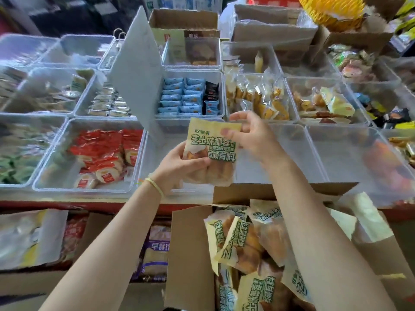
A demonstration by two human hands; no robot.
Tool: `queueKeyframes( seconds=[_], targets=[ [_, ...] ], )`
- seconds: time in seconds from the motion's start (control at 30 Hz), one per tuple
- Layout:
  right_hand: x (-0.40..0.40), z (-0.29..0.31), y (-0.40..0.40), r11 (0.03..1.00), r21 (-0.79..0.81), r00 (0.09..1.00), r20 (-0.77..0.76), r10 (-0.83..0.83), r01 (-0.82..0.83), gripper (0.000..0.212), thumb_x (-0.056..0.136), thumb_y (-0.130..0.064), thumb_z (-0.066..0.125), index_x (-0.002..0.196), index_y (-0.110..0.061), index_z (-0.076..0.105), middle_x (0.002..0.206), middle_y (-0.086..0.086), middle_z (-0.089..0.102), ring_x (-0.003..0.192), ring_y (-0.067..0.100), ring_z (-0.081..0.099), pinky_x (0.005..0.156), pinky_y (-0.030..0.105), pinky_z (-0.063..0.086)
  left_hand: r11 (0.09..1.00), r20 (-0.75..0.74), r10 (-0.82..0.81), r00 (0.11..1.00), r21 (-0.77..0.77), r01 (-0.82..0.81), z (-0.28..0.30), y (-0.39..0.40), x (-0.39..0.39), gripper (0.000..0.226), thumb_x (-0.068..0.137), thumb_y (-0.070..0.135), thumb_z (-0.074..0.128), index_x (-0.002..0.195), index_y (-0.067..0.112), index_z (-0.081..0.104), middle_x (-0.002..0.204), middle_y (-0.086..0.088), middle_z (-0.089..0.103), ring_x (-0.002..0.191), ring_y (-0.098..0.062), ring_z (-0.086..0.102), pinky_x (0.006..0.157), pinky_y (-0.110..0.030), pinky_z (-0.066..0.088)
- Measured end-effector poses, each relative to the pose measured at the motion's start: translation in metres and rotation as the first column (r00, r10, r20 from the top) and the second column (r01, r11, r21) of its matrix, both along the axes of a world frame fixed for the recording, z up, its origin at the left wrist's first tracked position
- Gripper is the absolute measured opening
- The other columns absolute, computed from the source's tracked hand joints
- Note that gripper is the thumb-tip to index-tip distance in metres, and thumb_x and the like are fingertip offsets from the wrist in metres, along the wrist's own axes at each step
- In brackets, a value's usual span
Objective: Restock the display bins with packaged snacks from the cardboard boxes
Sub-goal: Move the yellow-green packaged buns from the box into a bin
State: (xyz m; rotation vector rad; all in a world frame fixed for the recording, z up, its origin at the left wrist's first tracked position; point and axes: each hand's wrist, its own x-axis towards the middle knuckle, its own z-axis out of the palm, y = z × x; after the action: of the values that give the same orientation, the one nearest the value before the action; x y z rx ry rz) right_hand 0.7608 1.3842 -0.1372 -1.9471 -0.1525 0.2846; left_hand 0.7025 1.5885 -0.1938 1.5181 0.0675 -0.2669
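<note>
Both hands grasp one cream bread packet (211, 151)
Left hand (179, 168) grips its base, right hand (251, 135) pinches its top, above the open cardboard box (190, 254)

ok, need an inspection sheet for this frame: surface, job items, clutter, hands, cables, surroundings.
Surface: red-edged counter carrying clear display bins.
Job's things: yellow bread packet held over the front middle bin; cardboard box below holds more of them.
Clutter: raised bin lid; red packets; blue packets.
Grippers: left hand grips the packet's lower part; right hand fingers pinch its top.
Cables: nothing seen.
Surroundings: more boxes behind the bins.
</note>
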Motion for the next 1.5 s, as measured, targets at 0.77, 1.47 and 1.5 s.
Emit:
queueKeyframes(
  seconds=[0.77, 1.47, 1.5],
  targets=[
    [0.075, -0.171, 0.168, 0.923, -0.383, 0.996, -0.071, -0.053, 0.022, 0.02, 0.095, -0.012, 0.063, 0.109, -0.008, 0.076, 0.107, 0.014, 0.074, 0.104, 0.028, 0.066, 0.087, 0.032, 0.047, -0.042, -0.204, -0.313, 0.928, 0.979, 0.201, -0.152, 0.134, 0.044, 0.023, 0.094, 0.024, 0.056, 0.107, 0.036, 0.071, 0.106, 0.013, 0.065, 0.118, -0.018, 0.045, 0.115, -0.067, 0.004],
    [0.051, -0.209, 0.194, 0.768, -0.613, 0.978, -0.193, 0.086, -0.188, 0.029, 0.089, 0.003, 0.051, 0.099, -0.008, 0.076, 0.106, 0.013, 0.07, 0.096, 0.031, 0.061, 0.076, 0.031, 0.046, 0.213, 0.114, -0.279, 0.954, 0.976, -0.054, -0.166, 0.141, 0.026, 0.017, 0.091, 0.019, 0.056, 0.101, 0.023, 0.069, 0.112, 0.005, 0.064, 0.117, -0.02, 0.05, 0.115, -0.06, 0.015],
    [0.05, -0.209, 0.193, 0.751, -0.618, 0.969, -0.211, 0.125, -0.232, 0.03, 0.088, 0.003, 0.049, 0.1, -0.006, 0.075, 0.108, 0.016, 0.068, 0.101, 0.033, 0.06, 0.08, 0.032, 0.047, 0.197, 0.109, -0.282, 0.953, 0.979, -0.054, -0.166, 0.142, 0.026, 0.016, 0.091, 0.019, 0.055, 0.098, 0.022, 0.069, 0.11, 0.005, 0.064, 0.116, -0.021, 0.05, 0.115, -0.06, 0.015]
  ],
)
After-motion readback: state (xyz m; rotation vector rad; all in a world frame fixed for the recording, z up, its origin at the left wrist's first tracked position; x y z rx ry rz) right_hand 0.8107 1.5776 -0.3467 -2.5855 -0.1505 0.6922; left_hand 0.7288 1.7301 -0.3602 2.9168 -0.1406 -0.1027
